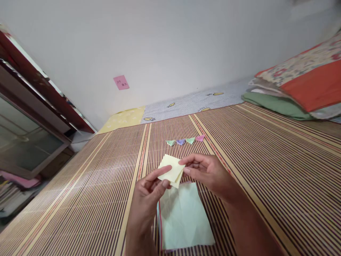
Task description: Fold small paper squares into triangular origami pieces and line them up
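Observation:
A pale yellow folded square of paper (174, 170) is held up between both hands, turned corner-up, with its layers parting along the lower right edge. My left hand (150, 190) pinches its lower left side, index finger on the face and thumb near the bottom corner. At the right corner, my right hand (205, 170) grips the paper between thumb and fingertips. Below the hands lies a pale green sheet (186, 220) with creases and a red line along its left edge. Beyond the paper, small folded paper triangles (180, 142) in green, purple and pink stand in a row.
A striped bamboo mat (106, 185) covers the bed. Behind it runs a checked sheet (183, 103) along the wall, where a pink note (121, 82) is stuck. Folded bedding (301, 85) is piled at the right. A glass-fronted cabinet (34, 142) stands at the left.

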`<state>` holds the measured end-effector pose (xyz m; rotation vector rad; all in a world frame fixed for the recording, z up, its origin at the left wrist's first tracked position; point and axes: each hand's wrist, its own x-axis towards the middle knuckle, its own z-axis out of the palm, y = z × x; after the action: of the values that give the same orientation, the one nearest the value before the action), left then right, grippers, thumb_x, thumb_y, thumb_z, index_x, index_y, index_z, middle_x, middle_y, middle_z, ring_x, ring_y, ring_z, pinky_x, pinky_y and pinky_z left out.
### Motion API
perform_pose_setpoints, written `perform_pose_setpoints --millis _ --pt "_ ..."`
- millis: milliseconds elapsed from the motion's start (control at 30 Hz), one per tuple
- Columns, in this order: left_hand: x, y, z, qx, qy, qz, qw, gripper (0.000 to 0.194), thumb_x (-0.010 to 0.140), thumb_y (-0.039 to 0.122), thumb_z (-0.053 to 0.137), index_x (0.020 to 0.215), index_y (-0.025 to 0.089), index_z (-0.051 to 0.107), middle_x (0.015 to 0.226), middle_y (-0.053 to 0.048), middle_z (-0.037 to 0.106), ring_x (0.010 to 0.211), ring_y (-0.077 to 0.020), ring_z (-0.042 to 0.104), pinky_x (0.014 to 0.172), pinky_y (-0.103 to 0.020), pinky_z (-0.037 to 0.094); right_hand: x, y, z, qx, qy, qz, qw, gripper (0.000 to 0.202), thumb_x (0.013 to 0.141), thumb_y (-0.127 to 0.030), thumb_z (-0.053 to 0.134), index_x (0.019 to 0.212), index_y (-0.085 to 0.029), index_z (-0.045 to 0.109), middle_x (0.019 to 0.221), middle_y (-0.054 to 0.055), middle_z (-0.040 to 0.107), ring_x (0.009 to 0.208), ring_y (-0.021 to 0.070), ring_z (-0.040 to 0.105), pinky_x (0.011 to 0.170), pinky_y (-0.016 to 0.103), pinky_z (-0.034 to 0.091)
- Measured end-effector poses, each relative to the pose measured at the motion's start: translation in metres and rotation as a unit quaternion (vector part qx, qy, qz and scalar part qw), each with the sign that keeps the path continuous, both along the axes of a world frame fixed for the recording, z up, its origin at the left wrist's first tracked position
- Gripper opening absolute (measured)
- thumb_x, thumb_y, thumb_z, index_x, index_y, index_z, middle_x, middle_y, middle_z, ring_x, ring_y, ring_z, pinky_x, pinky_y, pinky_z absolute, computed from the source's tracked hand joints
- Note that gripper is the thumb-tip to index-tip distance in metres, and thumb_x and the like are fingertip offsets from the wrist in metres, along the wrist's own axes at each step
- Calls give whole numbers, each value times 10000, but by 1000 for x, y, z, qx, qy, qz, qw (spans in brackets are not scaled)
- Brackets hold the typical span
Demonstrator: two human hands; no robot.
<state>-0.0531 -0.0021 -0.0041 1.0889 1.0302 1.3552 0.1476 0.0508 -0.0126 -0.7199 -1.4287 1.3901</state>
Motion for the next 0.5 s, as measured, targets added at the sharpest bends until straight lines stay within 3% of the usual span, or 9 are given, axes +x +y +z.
perform_pose_setpoints --millis 267,400,500 --pt "2 2 -3 15 23 21 999 246 858 323 767 1076 219 814 927 -72 775 769 -140 645 718 -235 524 -2 0 1 -7 20 0 1000 166 903 -339 723 967 -187 735 906 60 750 838 185 723 775 321 597" --pt "7 5 -3 1 20 34 999 303 716 273 881 1006 214 819 717 -27 735 646 -129 625 640 -232 520 -5 -1 4 5 12 -21 1000 150 913 -332 712 922 -183 731 807 34 722 751 160 701 703 285 577" --pt "14 6 -2 -1 21 81 996 282 670 255 901 934 207 814 632 10 687 563 -107 582 600 -227 507 -8 -3 7 15 -3 -37 999 168 922 -339 698 879 -178 719 730 15 687 687 142 670 637 254 546"
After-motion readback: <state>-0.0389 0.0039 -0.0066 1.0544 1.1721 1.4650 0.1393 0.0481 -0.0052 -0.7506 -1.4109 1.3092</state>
